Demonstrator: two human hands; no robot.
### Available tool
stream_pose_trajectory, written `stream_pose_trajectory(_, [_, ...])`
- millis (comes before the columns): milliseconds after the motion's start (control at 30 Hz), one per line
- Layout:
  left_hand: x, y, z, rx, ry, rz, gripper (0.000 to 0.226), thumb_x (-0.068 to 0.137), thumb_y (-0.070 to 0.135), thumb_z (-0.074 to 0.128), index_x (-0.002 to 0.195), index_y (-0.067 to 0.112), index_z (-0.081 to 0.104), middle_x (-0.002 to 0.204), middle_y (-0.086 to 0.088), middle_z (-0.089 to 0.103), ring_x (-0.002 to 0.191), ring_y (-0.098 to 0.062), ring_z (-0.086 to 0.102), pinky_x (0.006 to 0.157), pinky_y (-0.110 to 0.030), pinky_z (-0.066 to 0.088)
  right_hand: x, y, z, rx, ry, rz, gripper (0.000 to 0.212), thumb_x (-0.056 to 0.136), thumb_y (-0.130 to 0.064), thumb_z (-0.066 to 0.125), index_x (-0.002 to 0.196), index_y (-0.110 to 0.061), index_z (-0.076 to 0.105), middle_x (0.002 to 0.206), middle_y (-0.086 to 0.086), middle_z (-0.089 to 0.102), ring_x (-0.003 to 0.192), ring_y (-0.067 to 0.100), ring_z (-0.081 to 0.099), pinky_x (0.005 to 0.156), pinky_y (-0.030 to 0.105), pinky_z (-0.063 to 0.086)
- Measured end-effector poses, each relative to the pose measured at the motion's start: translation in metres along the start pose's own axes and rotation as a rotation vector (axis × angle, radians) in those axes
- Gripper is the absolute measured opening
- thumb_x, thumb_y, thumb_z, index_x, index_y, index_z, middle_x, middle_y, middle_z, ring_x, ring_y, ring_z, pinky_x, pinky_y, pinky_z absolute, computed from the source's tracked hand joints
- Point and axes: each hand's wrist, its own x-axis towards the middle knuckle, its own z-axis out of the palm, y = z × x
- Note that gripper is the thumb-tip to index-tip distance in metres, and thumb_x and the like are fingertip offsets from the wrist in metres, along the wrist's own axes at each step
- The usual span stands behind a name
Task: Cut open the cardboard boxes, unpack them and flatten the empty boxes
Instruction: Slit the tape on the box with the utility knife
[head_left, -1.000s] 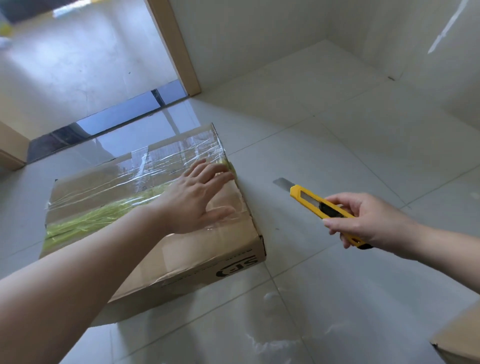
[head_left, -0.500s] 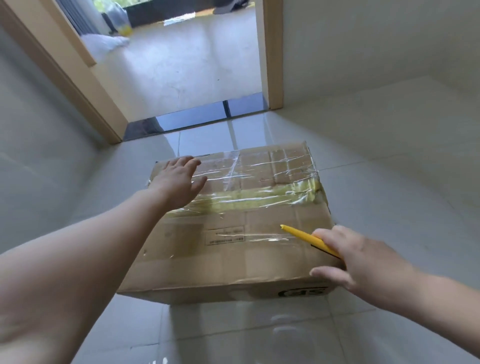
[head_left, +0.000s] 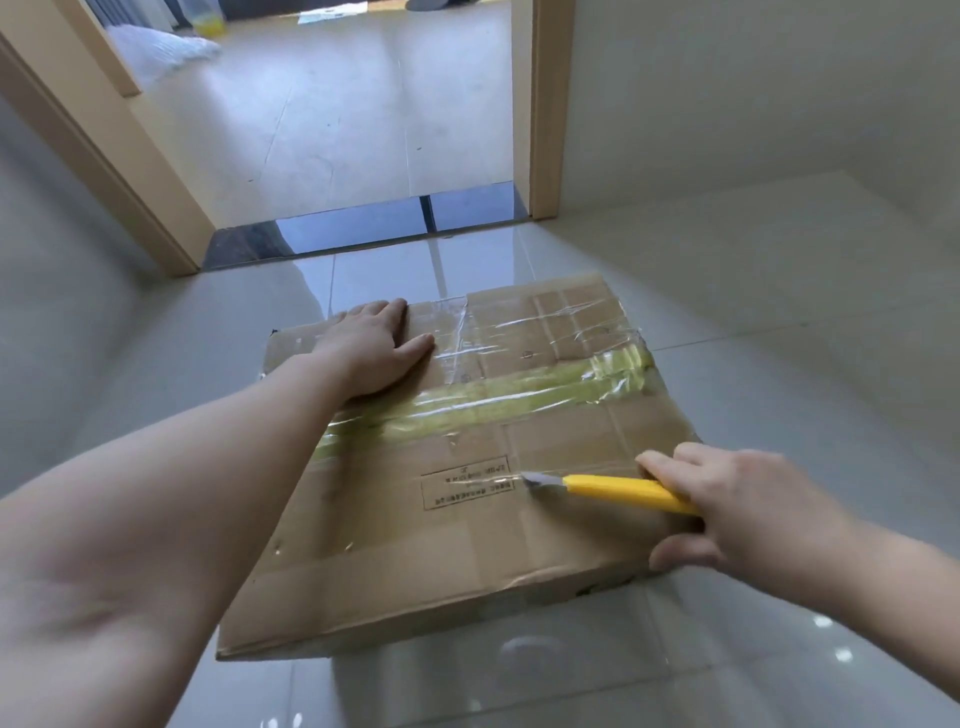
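Note:
A flat brown cardboard box lies on the glossy tiled floor, sealed with clear tape and a band of yellow-green tape across its top. My left hand rests flat on the box's far left corner, fingers straight. My right hand grips a yellow utility knife over the box's right side. Its short blade points left, and the tip touches the clear tape beside a printed label.
The box sits close before a doorway with beige frames and a dark threshold strip. Grey walls stand left and right. A white bag lies in the room beyond. Bare tiles lie around the box.
The view has swung from the box's side to face it squarely. My left hand slid to the far left corner. My right hand brought the knife from beside the box down onto its top.

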Motion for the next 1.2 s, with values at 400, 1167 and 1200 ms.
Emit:
stream_pose_trajectory(400, [-0.011,-0.012,-0.005,0.051,0.011,-0.123,0.087,0.084,0.075,0.026,0.149,0.018,0.019,0.149,-0.009,0.033,0.136,-0.03,0.03,0.11,-0.044,0.026,0.015,0.004,-0.002,0.673,0.212,0.536,0.047,0.09,-0.043,0.056,0.057,-0.013,0.042,0.049,-0.001,0.046,0.048,0.018,0.043,0.047,0.029,0.031])
stream_pose_trajectory(1167, [-0.09,0.113,0.016,0.042,-0.115,-0.18,0.108,0.073,0.086,0.023,0.151,0.014,0.005,0.147,-0.029,0.025,0.134,-0.04,0.028,0.11,-0.042,0.026,0.042,0.063,-0.006,0.5,0.042,0.601,0.035,0.094,-0.042,0.05,0.069,-0.018,0.044,0.07,0.002,0.049,0.06,0.016,0.047,0.048,0.027,0.03])
stream_pose_trajectory(1200, [-0.091,0.122,0.015,0.045,-0.117,-0.16,0.108,0.073,0.086,0.022,0.151,0.013,0.005,0.15,-0.028,0.019,0.135,-0.041,0.027,0.111,-0.042,0.026,0.037,0.066,-0.004,0.46,0.019,0.62,0.036,0.094,-0.042,0.049,0.069,-0.017,0.043,0.071,0.002,0.049,0.061,0.017,0.047,0.048,0.027,0.03])
